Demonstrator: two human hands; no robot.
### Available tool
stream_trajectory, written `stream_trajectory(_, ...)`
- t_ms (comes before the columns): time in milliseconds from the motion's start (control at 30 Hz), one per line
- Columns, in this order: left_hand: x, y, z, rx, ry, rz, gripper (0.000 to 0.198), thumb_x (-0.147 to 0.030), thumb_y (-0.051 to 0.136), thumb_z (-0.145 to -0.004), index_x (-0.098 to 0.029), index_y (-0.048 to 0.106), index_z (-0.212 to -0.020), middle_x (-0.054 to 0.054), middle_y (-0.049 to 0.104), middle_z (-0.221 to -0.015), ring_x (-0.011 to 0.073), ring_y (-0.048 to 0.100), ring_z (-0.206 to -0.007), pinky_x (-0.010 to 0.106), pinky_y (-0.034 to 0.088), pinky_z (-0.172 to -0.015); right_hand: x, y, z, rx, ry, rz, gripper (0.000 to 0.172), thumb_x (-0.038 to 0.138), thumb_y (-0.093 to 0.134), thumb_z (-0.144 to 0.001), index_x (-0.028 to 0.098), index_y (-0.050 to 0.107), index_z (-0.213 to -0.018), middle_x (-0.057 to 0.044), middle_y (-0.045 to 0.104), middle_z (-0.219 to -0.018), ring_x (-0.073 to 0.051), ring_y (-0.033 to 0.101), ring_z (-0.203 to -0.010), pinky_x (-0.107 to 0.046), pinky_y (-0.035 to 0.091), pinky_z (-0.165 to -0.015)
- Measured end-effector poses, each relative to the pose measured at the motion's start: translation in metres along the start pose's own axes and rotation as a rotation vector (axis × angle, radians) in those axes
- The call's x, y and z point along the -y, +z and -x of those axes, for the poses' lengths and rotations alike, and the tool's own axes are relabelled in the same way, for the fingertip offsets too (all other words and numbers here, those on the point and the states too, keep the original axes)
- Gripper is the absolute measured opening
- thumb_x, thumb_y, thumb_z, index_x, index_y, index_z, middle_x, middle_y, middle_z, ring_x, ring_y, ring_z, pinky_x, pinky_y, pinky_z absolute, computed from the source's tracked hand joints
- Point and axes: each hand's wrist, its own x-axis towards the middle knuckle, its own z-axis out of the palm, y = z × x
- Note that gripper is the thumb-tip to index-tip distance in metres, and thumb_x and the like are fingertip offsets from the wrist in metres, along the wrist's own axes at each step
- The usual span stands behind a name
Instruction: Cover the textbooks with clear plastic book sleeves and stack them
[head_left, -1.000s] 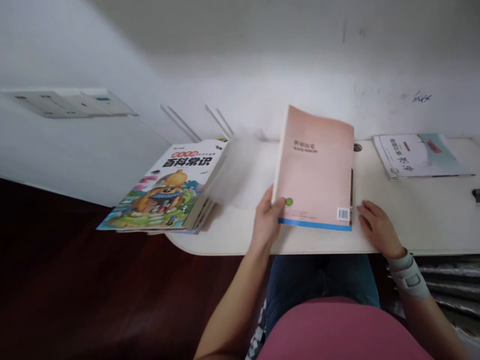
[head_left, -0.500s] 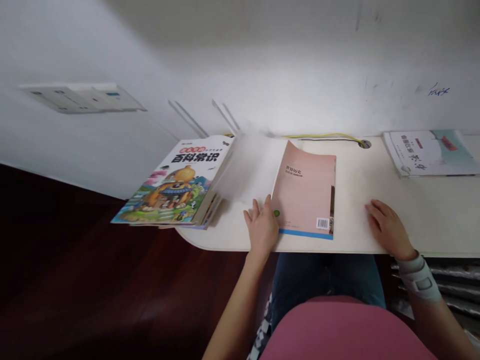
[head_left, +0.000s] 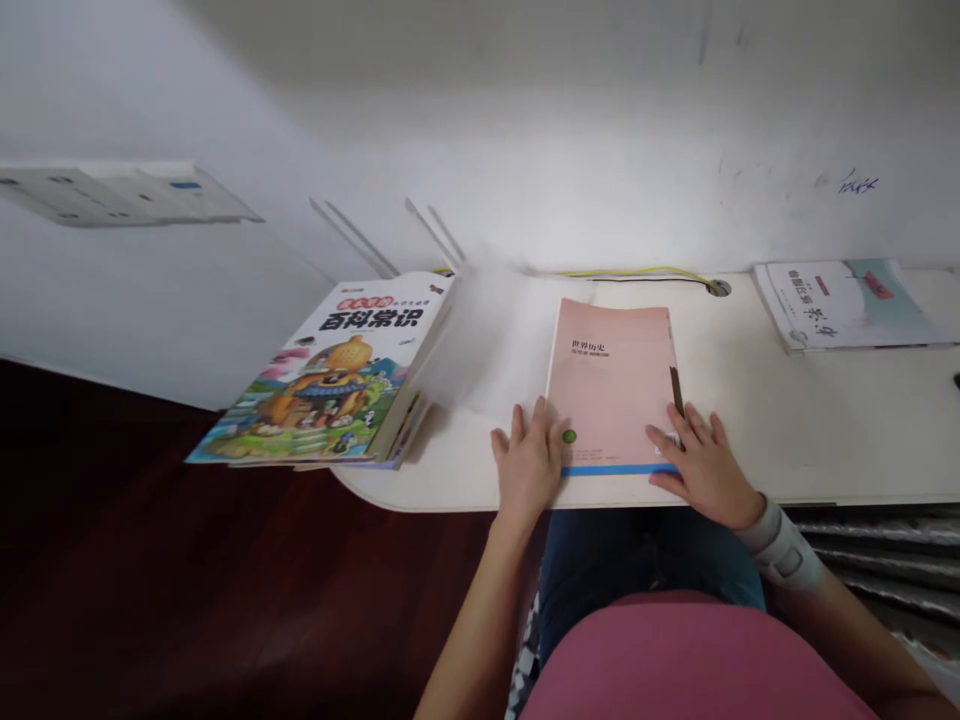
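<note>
Lay flat on the pale surface, pink book, both hands spread on its near corners: left hand, right hand. Left of it, overhanging picture-book stack seemed liable to tip if nudged.

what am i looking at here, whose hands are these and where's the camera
The camera sits on a person's head and looks down at their own two bare hands, so there is one view only. The left hand and right hand both lie flat on the near corners of a closed pink book on a pale desk. A stack of picture books overhangs the desk's left end, and a white booklet lies far right. A yellow cable runs along the wall.
</note>
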Motion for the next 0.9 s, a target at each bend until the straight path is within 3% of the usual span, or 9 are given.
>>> stream_trajectory(133, 0.014, -0.008, 0.004, 0.092, 0.040, -0.112, 0.063, -0.046, 0.027, -0.095, -0.011, 0.026, -0.148, 0.017, 0.039, -0.148, 0.0381, 0.019, -0.142, 0.069, 0.017, -0.107, 0.007, 0.005, -0.003, 0.029, 0.004, -0.007, 0.056, 0.052, 0.043, -0.091, 0.026, 0.044, -0.140, -0.017, 0.032, -0.152, -0.039, 0.029, -0.137, -0.064, 0.027, -0.103)
stream_trajectory(300, 0.032, -0.017, 0.003, 0.116, -0.008, -0.160, 0.062, -0.046, 0.031, -0.094, -0.013, 0.031, -0.147, 0.015, 0.041, -0.147, 0.0382, 0.018, -0.142, 0.066, 0.017, -0.109, 0.002, 0.004, -0.001, 0.036, -0.003, 0.006, 0.050, 0.046, 0.043, -0.094, 0.028, 0.045, -0.140, -0.014, 0.035, -0.150, -0.038, 0.032, -0.137, -0.063, 0.029, -0.103)
stream_trajectory(367, 0.042, -0.020, 0.003, 0.023, -0.113, -0.153, 0.057, -0.036, 0.030, -0.094, -0.012, 0.031, -0.146, 0.017, 0.042, -0.146, 0.0372, 0.020, -0.142, 0.065, 0.022, -0.108, 0.003, 0.004, -0.001, 0.030, -0.014, 0.005, 0.048, 0.043, 0.043, -0.094, 0.028, 0.045, -0.139, -0.013, 0.036, -0.150, -0.038, 0.031, -0.137, -0.063, 0.029, -0.103)
stream_trajectory(467, 0.048, -0.024, 0.011, -0.251, -0.231, -0.139, 0.055, -0.026, 0.028, -0.093, -0.009, 0.030, -0.146, 0.020, 0.038, -0.148, 0.0343, 0.022, -0.142, 0.060, 0.027, -0.109, 0.004, 0.005, -0.002, 0.020, -0.033, -0.001, 0.047, 0.041, 0.046, -0.093, 0.027, 0.047, -0.139, -0.012, 0.037, -0.150, -0.037, 0.031, -0.138, -0.061, 0.029, -0.104)
stream_trajectory(567, 0.028, -0.017, 0.029, -0.397, 0.027, -0.074, 0.052, -0.020, 0.025, -0.093, -0.012, 0.036, -0.143, 0.018, 0.047, -0.141, 0.0262, 0.031, -0.140, 0.050, 0.032, -0.111, 0.004, 0.005, -0.003, 0.015, -0.045, -0.015, 0.047, 0.040, 0.048, -0.093, 0.024, 0.050, -0.136, -0.014, 0.039, -0.148, -0.037, 0.032, -0.137, -0.057, 0.032, -0.105)
stream_trajectory(667, -0.014, -0.001, 0.038, -0.189, 0.546, 0.036, 0.051, -0.019, 0.023, -0.094, -0.019, 0.040, -0.142, 0.012, 0.056, -0.135, 0.0204, 0.039, -0.136, 0.043, 0.038, -0.109, 0.001, 0.006, -0.003, 0.009, -0.048, -0.062, 0.048, 0.042, 0.047, -0.092, 0.021, 0.051, -0.135, -0.016, 0.040, -0.148, -0.036, 0.031, -0.138, -0.053, 0.035, -0.105)
stream_trajectory(700, -0.027, 0.004, 0.037, -0.099, 0.613, 0.042, 0.049, -0.023, 0.026, -0.096, -0.017, 0.041, -0.141, 0.013, 0.052, -0.139, 0.0222, 0.034, -0.139, 0.044, 0.037, -0.110, 0.000, 0.007, -0.003, 0.001, -0.042, -0.083, 0.051, 0.044, 0.046, -0.092, 0.019, 0.049, -0.136, -0.017, 0.039, -0.148, -0.035, 0.032, -0.138, -0.052, 0.035, -0.105)
stream_trajectory(800, -0.052, 0.016, 0.021, 0.042, 0.518, -0.067, 0.057, -0.047, 0.034, -0.095, -0.015, 0.039, -0.142, 0.017, 0.039, -0.148, 0.0339, 0.027, -0.141, 0.056, 0.030, -0.110, -0.002, 0.009, -0.003, -0.018, -0.010, -0.121, 0.059, 0.050, 0.043, -0.092, 0.016, 0.042, -0.141, -0.019, 0.037, -0.149, -0.033, 0.033, -0.137, -0.052, 0.035, -0.106)
stream_trajectory(900, -0.052, 0.018, 0.010, 0.069, 0.407, -0.161, 0.067, -0.058, 0.041, -0.089, -0.018, 0.040, -0.143, 0.017, 0.033, -0.151, 0.0407, 0.024, -0.140, 0.062, 0.024, -0.109, 0.000, 0.011, -0.004, -0.006, 0.000, -0.093, 0.062, 0.053, 0.041, -0.092, 0.014, 0.042, -0.140, -0.018, 0.037, -0.149, -0.034, 0.032, -0.138, -0.051, 0.033, -0.108)
